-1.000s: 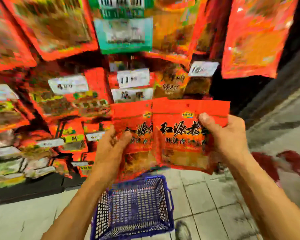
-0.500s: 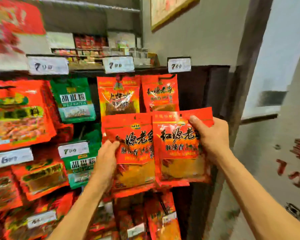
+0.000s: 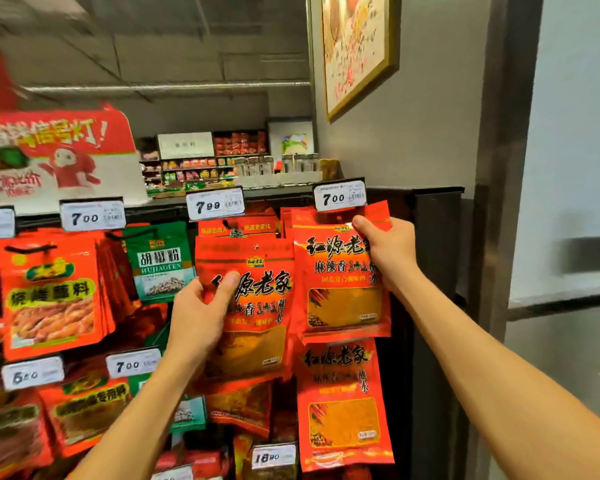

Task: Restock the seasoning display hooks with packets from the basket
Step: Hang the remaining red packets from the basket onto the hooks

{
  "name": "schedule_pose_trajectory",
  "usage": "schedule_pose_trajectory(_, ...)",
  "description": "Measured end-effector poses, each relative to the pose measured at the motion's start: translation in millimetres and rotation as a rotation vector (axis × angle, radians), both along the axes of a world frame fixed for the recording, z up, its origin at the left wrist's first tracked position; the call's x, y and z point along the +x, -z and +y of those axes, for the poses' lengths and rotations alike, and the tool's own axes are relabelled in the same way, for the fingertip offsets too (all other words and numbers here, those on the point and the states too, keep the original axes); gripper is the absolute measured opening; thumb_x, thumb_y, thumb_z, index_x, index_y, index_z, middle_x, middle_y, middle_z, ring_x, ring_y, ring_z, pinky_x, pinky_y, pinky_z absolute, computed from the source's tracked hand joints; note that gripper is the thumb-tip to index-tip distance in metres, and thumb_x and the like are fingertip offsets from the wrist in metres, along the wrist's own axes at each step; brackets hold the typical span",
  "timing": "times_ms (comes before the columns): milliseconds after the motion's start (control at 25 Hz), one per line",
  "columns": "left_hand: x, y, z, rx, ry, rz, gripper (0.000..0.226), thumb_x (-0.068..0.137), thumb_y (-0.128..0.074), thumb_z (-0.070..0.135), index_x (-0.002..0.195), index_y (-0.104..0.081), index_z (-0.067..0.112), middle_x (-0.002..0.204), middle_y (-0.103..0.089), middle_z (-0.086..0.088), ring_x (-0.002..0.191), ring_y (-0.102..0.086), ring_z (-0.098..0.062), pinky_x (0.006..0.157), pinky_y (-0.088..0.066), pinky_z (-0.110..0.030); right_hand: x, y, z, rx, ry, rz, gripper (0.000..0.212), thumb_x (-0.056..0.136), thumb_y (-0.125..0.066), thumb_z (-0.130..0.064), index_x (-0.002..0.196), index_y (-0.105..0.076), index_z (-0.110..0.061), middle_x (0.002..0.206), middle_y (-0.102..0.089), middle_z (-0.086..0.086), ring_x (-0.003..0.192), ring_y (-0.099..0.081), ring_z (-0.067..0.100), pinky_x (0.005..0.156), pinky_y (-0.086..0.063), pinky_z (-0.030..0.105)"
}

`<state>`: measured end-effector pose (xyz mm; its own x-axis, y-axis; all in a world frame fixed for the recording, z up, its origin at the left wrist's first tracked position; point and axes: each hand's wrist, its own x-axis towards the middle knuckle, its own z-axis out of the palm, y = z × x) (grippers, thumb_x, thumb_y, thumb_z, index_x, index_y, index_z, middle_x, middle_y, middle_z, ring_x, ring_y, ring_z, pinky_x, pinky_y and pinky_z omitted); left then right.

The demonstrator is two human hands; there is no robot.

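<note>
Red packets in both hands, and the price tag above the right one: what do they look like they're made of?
Red packets: glossy plastic film, probably; they catch glare, crease slightly, and have clear windows showing orange powder. Price tag: apparently printed paper behind a clear shiny plastic holder, though blur leaves that uncertain.

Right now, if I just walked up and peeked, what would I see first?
First, two bright red seasoning packets held up in the middle: the left hand grips one red packet, and the right hand lifts another packet to the top-right hook, just under a white price tag reading 7.00. A green packet stands out among all the red on the left.
</note>
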<state>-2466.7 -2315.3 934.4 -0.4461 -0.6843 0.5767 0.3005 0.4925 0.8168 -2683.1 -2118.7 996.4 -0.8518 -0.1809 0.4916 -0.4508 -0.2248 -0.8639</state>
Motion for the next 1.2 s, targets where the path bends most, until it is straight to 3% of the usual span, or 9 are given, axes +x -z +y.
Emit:
schedule_pose_trajectory(280,16.0,-2.5,-5.9,-0.021,-0.005,0.026,0.042,0.075,-0.069,0.057,0.089,-0.074,0.017,0.082,-0.077,0.010,0.071,-0.071,-0.002,0.056,-0.052,-0.016,-7.7,-2.8,-14.5,0.030,0.090,0.038,0.025,0.081,-0.077,-0.037,0.060,-0.071,-0.024,0.067,-0.073,0.004,0.070,-0.073,0.029,0.068,-0.059,0.055)
schedule_pose_trajectory(480,22.0,-6.4,-1.3,-0.031,0.087,0.039,0.033,0.077,-0.071,0.049,0.091,-0.075,0.019,0.085,-0.078,0.007,0.074,-0.074,-0.007,0.057,-0.054,-0.016,-8.1,-5.5,-19.3,0.090,0.163,0.090,0.041,0.082,-0.076,-0.045,0.066,-0.069,-0.007,0.065,-0.071,0.005,0.071,-0.071,0.031,0.070,-0.056,0.051)
schedule_pose_trajectory(600,14.2,-5.0,1.0,-0.030,0.121,0.046,0.032,0.078,-0.072,0.047,0.093,-0.075,0.019,0.088,-0.079,0.005,0.078,-0.075,-0.010,0.061,-0.056,-0.019,-10.6,-17.3,-26.9,0.134,0.156,0.101,0.028,0.084,-0.077,-0.038,0.073,-0.074,-0.011,0.074,-0.075,0.002,0.078,-0.072,0.028,0.078,-0.058,0.051)
schedule_pose_trajectory(680,8.5,-1.8,0.8,-0.020,0.127,0.048,0.029,0.080,-0.074,0.046,0.092,-0.076,0.019,0.087,-0.078,0.005,0.078,-0.075,-0.010,0.061,-0.056,-0.020,-10.9,-23.7,-30.7,0.148,0.168,0.130,0.019,0.084,-0.077,-0.033,0.073,-0.074,-0.018,0.079,-0.075,-0.006,0.075,-0.071,0.015,0.074,-0.059,0.042)
schedule_pose_trajectory(840,-10.2,-9.0,9.4,-0.044,0.211,-0.002,0.019,0.076,-0.077,0.048,0.088,-0.077,0.033,0.085,-0.078,0.007,0.076,-0.073,-0.005,0.061,-0.053,-0.016,-13.0,-17.8,-29.4,0.171,0.224,0.196,0.032,0.082,-0.076,-0.034,0.059,-0.068,-0.013,0.054,-0.061,-0.011,0.053,-0.055,0.011,0.057,-0.044,0.036)
schedule_pose_trajectory(920,-32.3,-24.5,19.8,-0.083,0.343,-0.030,0.024,0.073,-0.079,0.049,0.093,-0.077,0.036,0.093,-0.078,0.006,0.085,-0.074,-0.008,0.069,-0.056,-0.022,-18.9,-17.2,-24.7,0.171,0.240,0.196,0.039,0.081,-0.077,-0.035,0.054,-0.063,-0.010,0.043,-0.054,-0.009,0.046,-0.045,0.001,0.055,-0.037,0.033)
schedule_pose_trajectory(1040,-68.3,-42.1,25.2,-0.087,0.446,-0.067,0.033,0.073,-0.079,0.050,0.098,-0.077,0.028,0.100,-0.078,-0.003,0.093,-0.074,-0.022,0.082,-0.060,-0.039,-24.9,-20.0,-21.1,0.198,0.216,0.228,0.048,0.079,-0.077,-0.031,0.043,-0.050,-0.014,0.036,-0.047,-0.014,0.036,-0.038,-0.001,0.043,-0.027,0.021)
schedule_pose_trajectory(1200,-98.4,-36.2,11.3,0.018,0.457,-0.069,0.030,0.080,-0.080,0.037,0.101,-0.076,0.016,0.100,-0.077,-0.011,0.095,-0.073,-0.031,0.086,-0.059,-0.048,-33.2,-16.1,-24.1,0.122,0.145,0.148,0.035,0.079,-0.077,-0.025,0.055,-0.059,-0.007,0.052,-0.052,-0.004,0.055,-0.041,0.007,0.054,-0.031,0.028)
